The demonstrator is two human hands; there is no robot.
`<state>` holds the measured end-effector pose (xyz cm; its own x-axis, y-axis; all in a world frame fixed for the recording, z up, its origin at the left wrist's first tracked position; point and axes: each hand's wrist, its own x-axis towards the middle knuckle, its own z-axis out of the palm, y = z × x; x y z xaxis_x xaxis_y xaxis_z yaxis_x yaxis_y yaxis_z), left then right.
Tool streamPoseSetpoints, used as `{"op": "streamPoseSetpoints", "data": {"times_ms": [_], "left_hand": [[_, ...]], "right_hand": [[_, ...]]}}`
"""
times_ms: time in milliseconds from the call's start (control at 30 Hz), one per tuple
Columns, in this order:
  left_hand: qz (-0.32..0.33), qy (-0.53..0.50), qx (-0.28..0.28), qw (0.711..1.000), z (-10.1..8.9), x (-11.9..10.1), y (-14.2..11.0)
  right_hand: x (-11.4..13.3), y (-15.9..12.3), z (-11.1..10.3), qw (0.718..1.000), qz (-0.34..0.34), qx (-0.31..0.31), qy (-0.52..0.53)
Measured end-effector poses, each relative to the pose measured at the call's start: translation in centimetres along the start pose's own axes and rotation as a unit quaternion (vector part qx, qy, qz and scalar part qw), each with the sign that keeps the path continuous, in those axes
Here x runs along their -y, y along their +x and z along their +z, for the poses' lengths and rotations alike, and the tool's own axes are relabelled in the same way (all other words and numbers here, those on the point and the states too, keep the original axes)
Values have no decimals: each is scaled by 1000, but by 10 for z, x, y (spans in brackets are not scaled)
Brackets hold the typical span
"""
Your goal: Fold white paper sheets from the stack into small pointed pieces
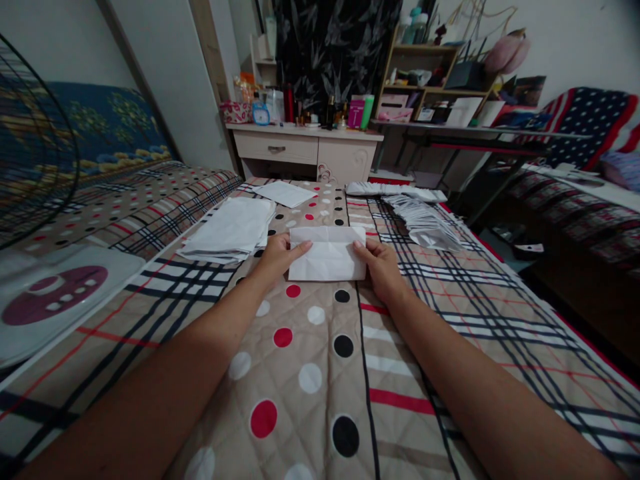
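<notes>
A folded white paper sheet [327, 257] with crease lines is stretched between my two hands, above the dotted part of the bedspread. My left hand [284, 255] pinches its left edge, thumb on top. At the right edge, my right hand [379, 263] grips it the same way. Left of my hands lies a stack of white paper sheets [230, 227], with one separate white sheet [284, 194] beyond it. To the right sits a fanned row of folded white papers [425, 221], and behind it a long white bundle [395, 192].
The patterned bedspread [300, 413] covers the surface under my arms. At the left are a black wire fan guard [75, 153] and a white plastic item [70, 293] with a purple print. A dresser [280, 148] and a desk with shelves [425, 87] stand at the back.
</notes>
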<state>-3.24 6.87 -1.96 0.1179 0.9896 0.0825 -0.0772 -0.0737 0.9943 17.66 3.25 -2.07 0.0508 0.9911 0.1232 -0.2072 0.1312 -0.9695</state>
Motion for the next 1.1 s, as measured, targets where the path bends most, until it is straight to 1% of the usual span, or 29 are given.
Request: {"op": "streamPoseSetpoints", "data": {"times_ms": [100,200,300,367,467,533,600,667,733,800,900,967,1033,1100], "left_hand": [[-16,12,-2,1000,0,1,1],[-14,15,-12,1000,0,3,2],[-6,21,6,1000,2,2,0],[-6,34,11,999,4,0,-2],[26,101,7,994,7,-5,-7],[56,157,17,986,9,-8,-9],[76,195,33,977,10,-9,-9],[91,223,37,970,9,-8,-7],[106,243,26,964,9,-5,-5],[121,245,-2,962,8,-3,-2],[144,241,-66,957,6,-1,-2],[150,231,-104,956,5,-1,-3],[160,213,-121,956,5,-1,-4],[169,186,-123,960,6,-1,-5]], "right_hand": [[-1,1,-1,1000,9,-21,-10],[0,0,0,999,0,-28,-21],[3,-2,2,999,-12,-31,-18],[5,-4,4,999,-8,-30,-26],[6,-6,5,998,8,-19,-57],[6,-6,6,996,6,-9,-85],[3,-5,5,993,-18,-11,-119],[1,-3,3,986,-48,-26,-160],[-1,-1,2,979,-60,-41,-188],[-2,0,1,981,-51,-49,-182],[0,0,1,990,-37,-55,-127],[1,0,2,994,-41,-56,-89],[3,-1,3,995,-50,-58,-56],[4,-1,5,996,-49,-58,-36]]}}
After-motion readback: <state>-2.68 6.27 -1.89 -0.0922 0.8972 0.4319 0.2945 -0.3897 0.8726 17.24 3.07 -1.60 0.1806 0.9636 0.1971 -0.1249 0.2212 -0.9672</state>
